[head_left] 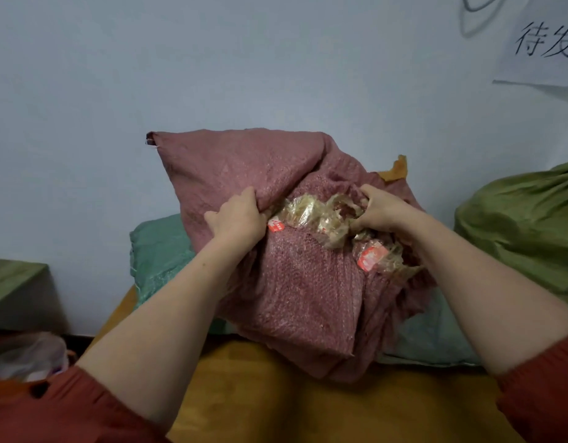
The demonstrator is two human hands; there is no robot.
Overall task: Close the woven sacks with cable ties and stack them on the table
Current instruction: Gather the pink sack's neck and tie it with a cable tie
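A dusty red woven sack (295, 295) lies on a teal woven sack (163, 251) on the yellow-brown table (276, 398). Its mouth faces me, and crumpled clear plastic wrappers with red labels (321, 219) show inside. My left hand (238, 219) grips the left flap of the sack's mouth. On the other side my right hand (377, 206) clutches the edge of the mouth among the plastic. I see no cable tie.
A full green woven sack (525, 225) sits at the right against the pale wall. An orange sack corner (397, 169) pokes out behind the red one. At the left stand a green-topped box (14, 282) and a plastic bag (27, 356) lower down.
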